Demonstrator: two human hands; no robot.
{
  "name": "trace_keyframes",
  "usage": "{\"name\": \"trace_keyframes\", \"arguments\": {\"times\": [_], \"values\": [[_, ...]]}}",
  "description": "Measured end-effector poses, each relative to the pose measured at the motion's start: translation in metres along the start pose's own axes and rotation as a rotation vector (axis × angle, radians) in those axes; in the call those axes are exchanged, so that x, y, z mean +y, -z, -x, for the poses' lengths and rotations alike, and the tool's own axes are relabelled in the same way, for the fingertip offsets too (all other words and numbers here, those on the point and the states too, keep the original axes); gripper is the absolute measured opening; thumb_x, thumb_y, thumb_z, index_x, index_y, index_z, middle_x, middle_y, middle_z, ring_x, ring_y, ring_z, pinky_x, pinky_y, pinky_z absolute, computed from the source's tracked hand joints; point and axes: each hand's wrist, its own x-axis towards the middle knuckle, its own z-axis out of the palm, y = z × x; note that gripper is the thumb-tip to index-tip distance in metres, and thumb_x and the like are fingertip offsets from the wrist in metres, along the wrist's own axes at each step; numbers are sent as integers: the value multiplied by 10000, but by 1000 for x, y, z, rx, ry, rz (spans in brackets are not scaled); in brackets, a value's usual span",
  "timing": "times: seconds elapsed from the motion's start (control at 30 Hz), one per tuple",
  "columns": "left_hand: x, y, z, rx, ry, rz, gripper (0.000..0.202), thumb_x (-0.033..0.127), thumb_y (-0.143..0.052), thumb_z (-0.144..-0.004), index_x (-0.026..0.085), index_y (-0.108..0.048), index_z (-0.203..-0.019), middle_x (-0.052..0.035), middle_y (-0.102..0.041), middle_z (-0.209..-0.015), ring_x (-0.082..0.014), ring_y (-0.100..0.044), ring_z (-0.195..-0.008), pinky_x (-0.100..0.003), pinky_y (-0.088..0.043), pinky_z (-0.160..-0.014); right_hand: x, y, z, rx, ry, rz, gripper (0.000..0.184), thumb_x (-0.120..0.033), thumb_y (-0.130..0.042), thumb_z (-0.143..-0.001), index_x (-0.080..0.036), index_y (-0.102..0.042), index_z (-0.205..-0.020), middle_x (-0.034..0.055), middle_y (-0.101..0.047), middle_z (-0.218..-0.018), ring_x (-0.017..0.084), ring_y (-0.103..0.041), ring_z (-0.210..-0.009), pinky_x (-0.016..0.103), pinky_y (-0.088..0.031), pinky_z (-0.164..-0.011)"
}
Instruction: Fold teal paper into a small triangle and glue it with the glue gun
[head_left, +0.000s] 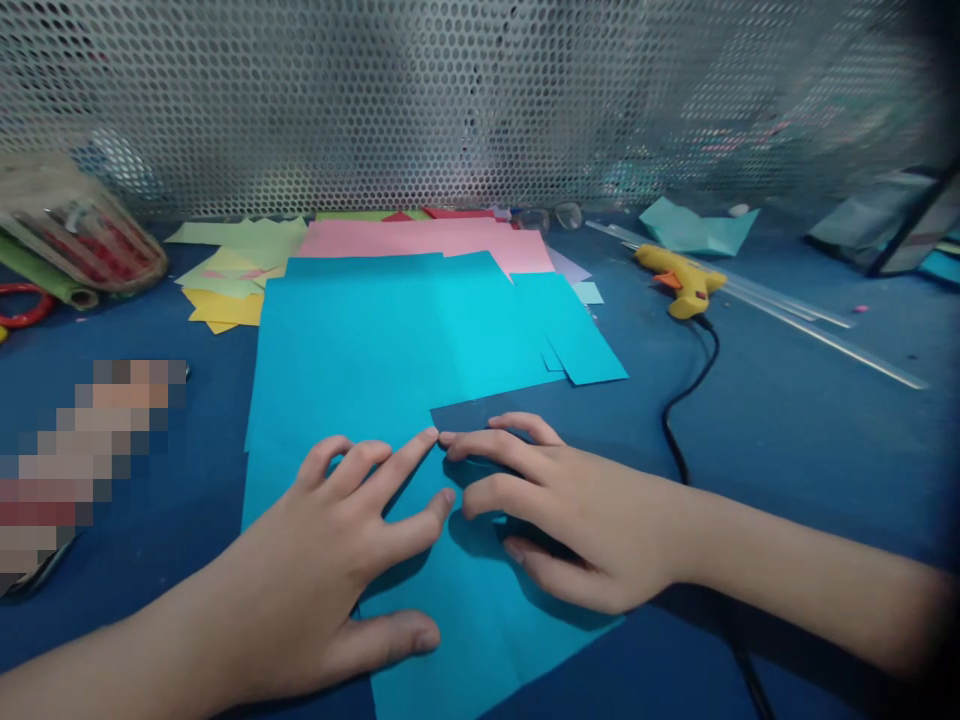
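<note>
A large turquoise paper sheet [390, 340] lies on the blue table in front of me. My left hand [337, 550] rests flat on its near part with fingers spread. My right hand [555, 520] lies beside it, fingers stretched out and pressing the paper. The two index fingertips meet at a folded corner of the sheet near the middle. Neither hand holds anything.
Pink paper [420, 238], yellow and pale green sheets [232, 270] lie behind. A yellow glue gun [679, 280] with a black cord [686, 400] sits right, beside clear glue sticks [817, 335]. A perforated metal screen [480, 100] closes the back. A plastic bag [82, 235] sits far left.
</note>
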Motion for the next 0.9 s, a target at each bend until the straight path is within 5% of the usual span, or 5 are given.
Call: {"name": "trace_keyframes", "arguments": {"times": [0.4, 0.7, 0.9], "values": [[-1, -2, 3, 22, 14, 52, 559, 625, -451, -936, 284, -498, -1378, -172, -369, -1544, -350, -567, -1144, -501, -319, -893, -4, 6, 9, 212, -3, -7, 319, -25, -426, -888, -164, -447, -1174, 122, -646, -997, 202, -596, -984, 338, -497, -843], [1, -1, 2, -13, 42, 82, 578, 622, -463, -933, 290, -492, -1404, -182, -342, -1557, -387, -571, -1136, -534, -356, -890, -11, 14, 13, 360, -107, 135, 303, -85, -441, -930, -220, -459, -1201, -16, -643, -694, 130, -586, -564, 234, -457, -552], [3, -5, 5, -12, 146, 170, 600, 647, -516, -894, 346, -472, -1412, -68, -268, -1610, -367, -530, -1155, -515, -378, -894, 6, -1, 4, 370, 64, 306, 318, -382, -544, -964, -198, -491, -1218, 62, -648, -865, 188, -605, -745, 315, -479, -656]]}}
